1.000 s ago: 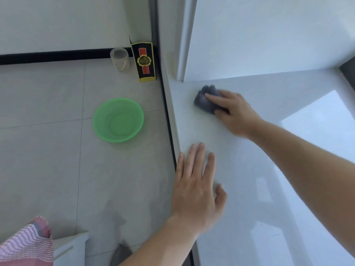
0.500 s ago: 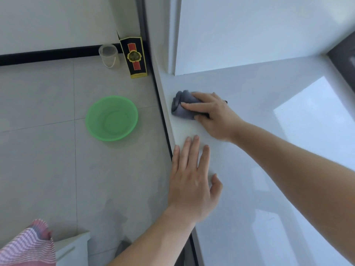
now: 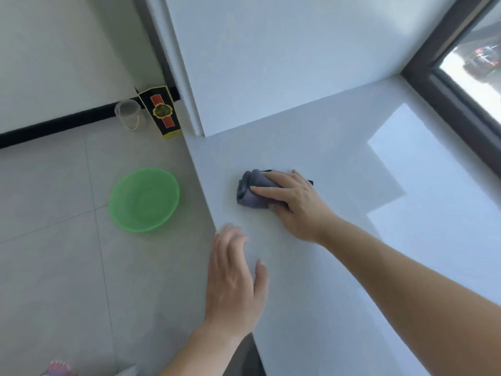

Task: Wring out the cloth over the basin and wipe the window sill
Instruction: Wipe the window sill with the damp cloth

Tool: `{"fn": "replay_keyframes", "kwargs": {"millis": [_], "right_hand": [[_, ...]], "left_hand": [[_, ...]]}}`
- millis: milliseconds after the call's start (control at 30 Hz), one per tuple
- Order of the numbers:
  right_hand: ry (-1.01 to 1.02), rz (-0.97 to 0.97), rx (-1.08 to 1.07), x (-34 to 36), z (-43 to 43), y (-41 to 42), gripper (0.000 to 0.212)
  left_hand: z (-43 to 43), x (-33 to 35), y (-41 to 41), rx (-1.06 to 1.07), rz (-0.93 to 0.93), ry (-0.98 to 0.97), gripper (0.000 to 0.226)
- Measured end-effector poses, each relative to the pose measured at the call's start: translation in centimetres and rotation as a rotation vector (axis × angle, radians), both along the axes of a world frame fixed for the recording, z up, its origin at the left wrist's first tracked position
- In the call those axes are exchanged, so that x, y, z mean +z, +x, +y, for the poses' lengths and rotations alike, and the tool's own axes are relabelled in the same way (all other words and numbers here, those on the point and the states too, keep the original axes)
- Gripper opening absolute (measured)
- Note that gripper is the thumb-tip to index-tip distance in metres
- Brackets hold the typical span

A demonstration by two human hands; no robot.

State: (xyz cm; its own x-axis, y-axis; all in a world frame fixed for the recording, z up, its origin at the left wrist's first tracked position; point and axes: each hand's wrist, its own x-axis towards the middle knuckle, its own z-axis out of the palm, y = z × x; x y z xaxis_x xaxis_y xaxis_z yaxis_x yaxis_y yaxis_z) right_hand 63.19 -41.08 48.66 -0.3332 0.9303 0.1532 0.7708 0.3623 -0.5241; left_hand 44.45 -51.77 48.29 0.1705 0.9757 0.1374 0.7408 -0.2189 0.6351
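The green basin (image 3: 143, 199) stands on the floor at left, well apart from the cloth. The left hand (image 3: 233, 280), flat on the window sill (image 3: 298, 147) half a second ago, is now blurred at the sill's left edge, its fingers (image 3: 230, 240) straight, released and holding nothing. The grey cloth (image 3: 250, 192) has been drawn rightward from that edge, so wiping is judged under way; it is gripped against the sill by the right hand (image 3: 292, 202), fingers laid over it and thumb tucked at its near side.
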Motion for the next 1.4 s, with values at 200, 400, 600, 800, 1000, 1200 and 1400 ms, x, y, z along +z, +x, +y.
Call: {"fn": "replay_keyframes", "kwargs": {"millis": [200, 400, 600, 800, 1000, 1200, 1400], "right_hand": [[-0.06, -0.033, 0.007, 0.6, -0.2, 0.1, 0.044], [-0.002, -0.117, -0.465, 0.5, -2.4, 10.0, 0.043], [-0.08, -0.209, -0.986, 0.8, -1.6, 15.5, 0.046], [-0.089, -0.259, -1.007, 0.6, 2.7, 19.6, 0.056], [-0.077, -0.271, -1.208, 0.3, -0.3, 24.0, 0.048], [-0.193, -0.215, -1.869, 0.4, -6.4, 25.7, 0.048], [-0.076, -0.26, -1.224, -0.4, 2.3, 23.8, 0.047]], "left_hand": [[4.6, 1.0, -0.5, -0.009, 0.056, 0.026, 0.048], [11.6, 1.4, 4.8, -0.295, 0.154, 0.057, 0.042], [17.4, 0.3, 13.5, -0.671, 0.155, 0.112, 0.042], [20.1, -0.1, 19.8, -0.879, 0.302, 0.08, 0.064], [20.0, -0.3, 20.2, -0.876, 0.431, 0.135, 0.065], [20.0, 0.0, 20.3, -0.893, 0.48, 0.131, 0.066], [20.0, 0.0, 20.3, -0.879, 0.474, 0.14, 0.065]]}}
